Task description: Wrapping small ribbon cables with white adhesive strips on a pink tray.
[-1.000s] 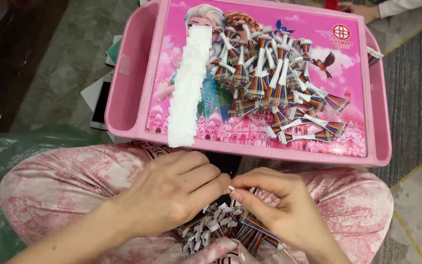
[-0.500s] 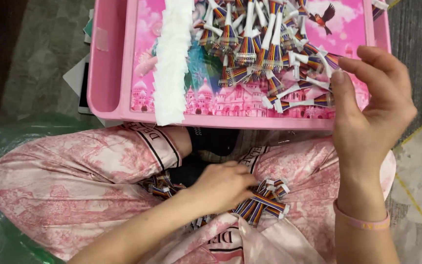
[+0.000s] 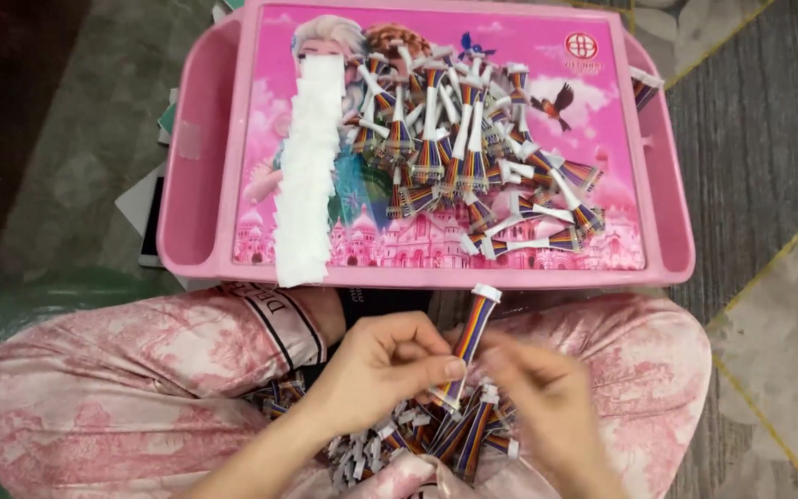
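My left hand (image 3: 376, 370) pinches a rainbow ribbon cable (image 3: 469, 342) near its lower end, holding it tilted up with its white connector at the top, just short of the pink tray's near rim. My right hand (image 3: 547, 397) sits just beside it, blurred, so I cannot tell whether its fingers are closed on anything. Under both hands, in my lap between my pink trouser legs, lies a loose heap of cables (image 3: 417, 439). Beyond my hands, the pink tray (image 3: 200, 176) carries a pile of cables (image 3: 473, 157) and a white paper strip (image 3: 308, 166) to their left. My grip is only fingertips at one end; I reckon the cable could twist out and fall back into the heap.
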